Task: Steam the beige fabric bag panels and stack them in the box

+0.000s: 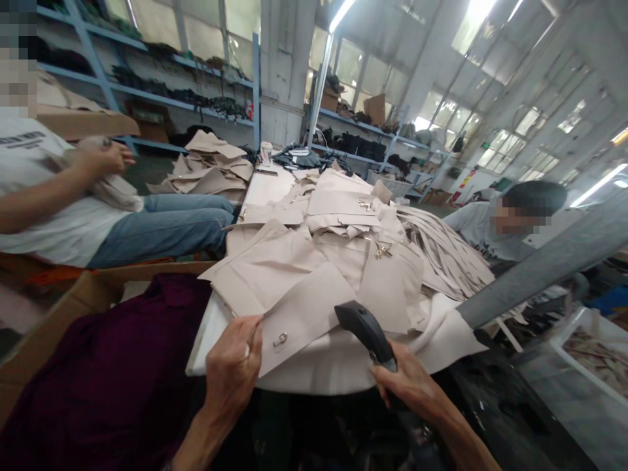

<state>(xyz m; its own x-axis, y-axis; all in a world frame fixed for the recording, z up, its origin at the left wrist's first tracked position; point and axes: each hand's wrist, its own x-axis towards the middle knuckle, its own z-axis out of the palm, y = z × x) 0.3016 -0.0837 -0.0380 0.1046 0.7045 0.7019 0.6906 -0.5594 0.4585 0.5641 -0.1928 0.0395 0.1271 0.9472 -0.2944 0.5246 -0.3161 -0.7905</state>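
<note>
My left hand [235,360] pinches the left end of a flat beige leather-like panel [309,307]. A small metal clasp [280,340] sits on that panel close to my fingers. My right hand [409,376] is wrapped round the handle of a black, curved hand tool [366,327]. The tool's blunt head is over the right end of the panel; I cannot tell whether they touch. Beneath lie more beige panels [265,261], stacked loosely on the white table [210,333]. Other metal clasps [383,250] rest on panels farther back.
A person [59,183] sits at the left and another person [515,216] is at the right. Dark purple cloth [112,366] fills a carton at my left. Beige strips [441,248] hang at the table's right, near a slanted grey pole [544,261] and a plastic bin [579,373].
</note>
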